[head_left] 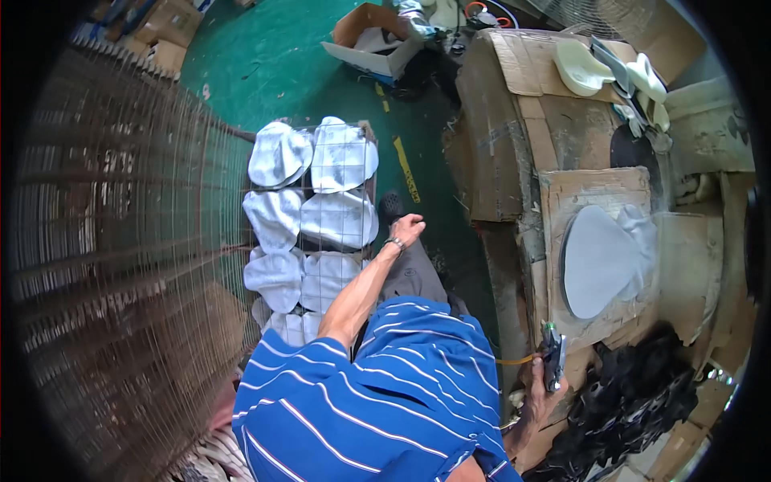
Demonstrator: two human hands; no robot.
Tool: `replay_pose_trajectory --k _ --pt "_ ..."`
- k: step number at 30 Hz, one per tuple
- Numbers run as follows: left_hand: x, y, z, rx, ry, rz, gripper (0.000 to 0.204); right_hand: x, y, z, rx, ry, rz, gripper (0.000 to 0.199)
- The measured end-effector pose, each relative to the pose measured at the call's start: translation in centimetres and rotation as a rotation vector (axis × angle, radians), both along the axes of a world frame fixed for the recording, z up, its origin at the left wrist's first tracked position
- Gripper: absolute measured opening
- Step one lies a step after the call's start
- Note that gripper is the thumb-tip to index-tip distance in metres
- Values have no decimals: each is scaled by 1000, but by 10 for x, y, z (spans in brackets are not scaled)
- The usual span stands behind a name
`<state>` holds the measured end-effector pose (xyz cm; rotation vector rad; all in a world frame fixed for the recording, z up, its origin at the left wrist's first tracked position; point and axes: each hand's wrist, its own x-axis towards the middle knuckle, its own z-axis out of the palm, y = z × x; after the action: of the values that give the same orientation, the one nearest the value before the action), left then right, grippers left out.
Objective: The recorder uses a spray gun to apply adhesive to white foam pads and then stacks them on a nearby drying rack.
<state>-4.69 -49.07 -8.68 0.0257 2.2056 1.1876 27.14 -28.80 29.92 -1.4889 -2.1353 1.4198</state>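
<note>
Beside the wire rack point(309, 233) of white pieces point(341, 157), my left hand point(407, 229) rested loosely curled, holding nothing. My right hand point(540, 394) gripped 1 spray gun point(553, 360).

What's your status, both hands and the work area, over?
Left hand empty, open, resting by the wire rack of white moulded pieces. Right hand gripping a spray gun beside the cardboard-covered bench. Nothing between them.
</note>
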Motion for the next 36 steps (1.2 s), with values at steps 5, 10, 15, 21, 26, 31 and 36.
replay_pose_trajectory --k 5,10,15,21,26,31,36 --pt "17 34 -1 -131 29 -102 41 15 -1 -35 -57 12 43 16" --pt "76 61 -42 -156 -228 50 35 -19 43 -54 -190 -321 239 28" --pt "100 54 -65 -136 -598 295 27 -52 103 -83 -43 -156 571 19" --pt "66 63 -33 432 -700 787 21 -78 111 -86 18 -128 586 22" --pt "16 90 -86 459 -790 412 23 -93 63 -46 38 -181 358 25" --pt "-69 133 -83 447 -1056 166 26 -105 41 -21 92 -105 53 26" --pt "-150 142 -54 230 -884 -52 18 -88 18 26 162 96 -371 49"
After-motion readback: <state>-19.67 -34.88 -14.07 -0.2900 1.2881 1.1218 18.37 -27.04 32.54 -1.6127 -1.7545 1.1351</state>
